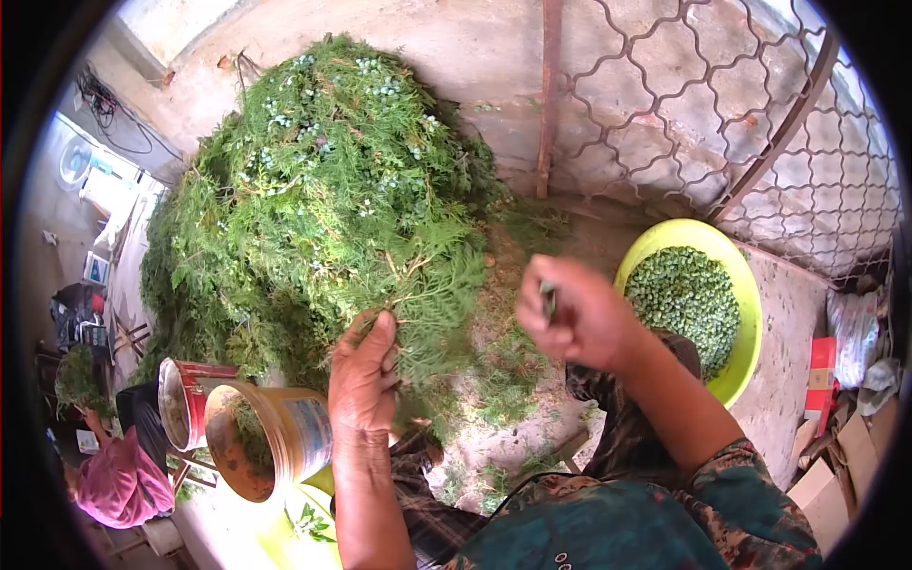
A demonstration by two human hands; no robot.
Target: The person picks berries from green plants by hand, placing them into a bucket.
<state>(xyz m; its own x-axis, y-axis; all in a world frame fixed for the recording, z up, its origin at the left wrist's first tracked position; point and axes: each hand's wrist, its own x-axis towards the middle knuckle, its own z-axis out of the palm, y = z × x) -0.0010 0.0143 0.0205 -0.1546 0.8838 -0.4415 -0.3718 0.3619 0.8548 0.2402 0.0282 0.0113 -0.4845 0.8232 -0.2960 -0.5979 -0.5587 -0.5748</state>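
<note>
My left hand [364,375] is closed, pinching the stem end of a leafy evergreen sprig [435,299] in front of a big heap of cut evergreen branches [313,199]. Blue-green berries or small cones dot the heap. My right hand [589,318] is raised to the right of the sprig, slightly blurred, with its fingers curled. Something small and dark shows between the thumb and fingers; I cannot make out what it is. Beyond that hand stands a yellow-green basin [750,328] holding a mass of small green cones or berries [682,299].
Two buckets, a red one [173,408] and a yellowish one [283,446], stand at the left. Loose greenery [508,380] litters the floor. A person in a pink top [123,480] sits at far left. A metal lattice [665,85] leans on the wall; boxes [825,480] lie at right.
</note>
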